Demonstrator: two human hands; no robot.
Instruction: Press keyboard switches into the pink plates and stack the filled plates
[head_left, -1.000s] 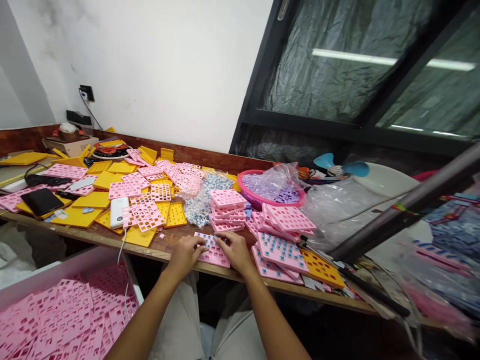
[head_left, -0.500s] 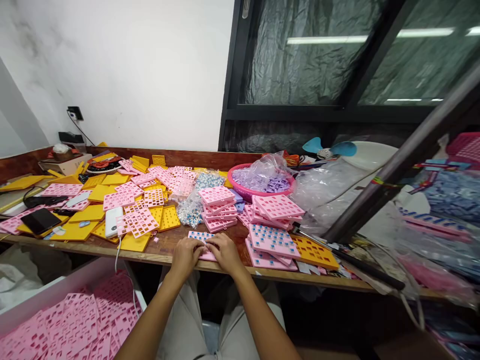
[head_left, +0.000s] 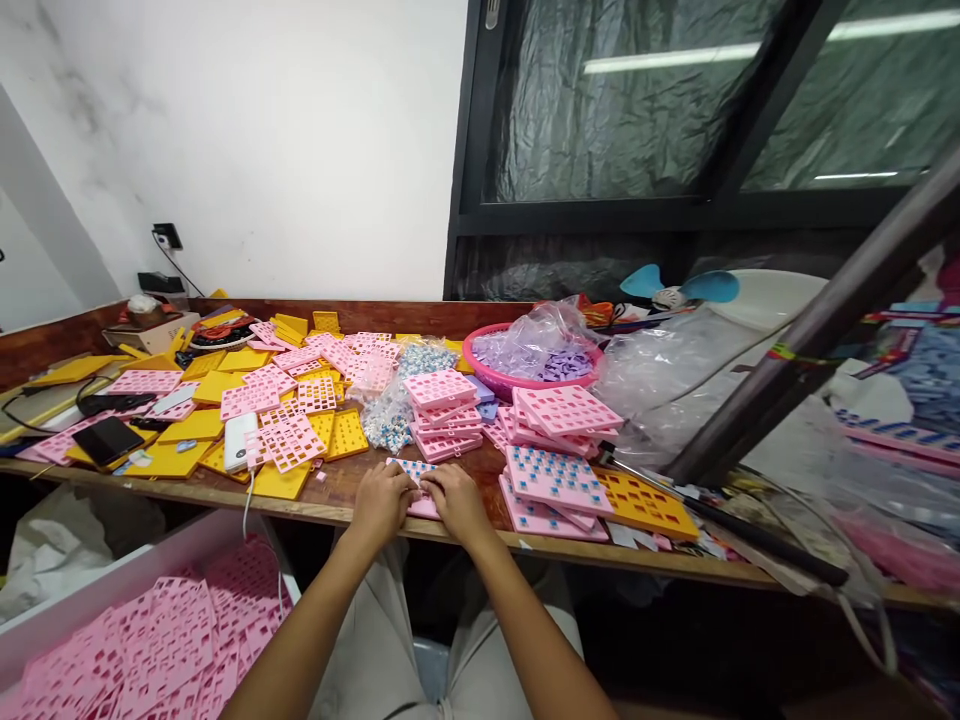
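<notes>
Both my hands rest on a pink grid tray [head_left: 417, 486] with small blue pieces in its holes, lying near the front edge of the wooden table [head_left: 341, 498]. My left hand [head_left: 381, 503] covers its left side, fingers curled down on it. My right hand [head_left: 457, 498] presses on its right side, fingertips bent onto the tray. A stack of pink trays [head_left: 445, 410] sits just behind, beside a bag of small blue-and-white pieces [head_left: 390, 422].
Pink filled trays [head_left: 556, 480] and a yellow tray [head_left: 646, 504] lie to the right. Many pink and yellow trays cover the left, with a white power bank [head_left: 240, 440] and a phone [head_left: 106, 438]. A pink basin [head_left: 525, 372] stands behind. A box of pink trays [head_left: 142, 650] sits below left.
The view shifted slightly; my hands stay on the same pink tray, drawn a little closer together over it.
</notes>
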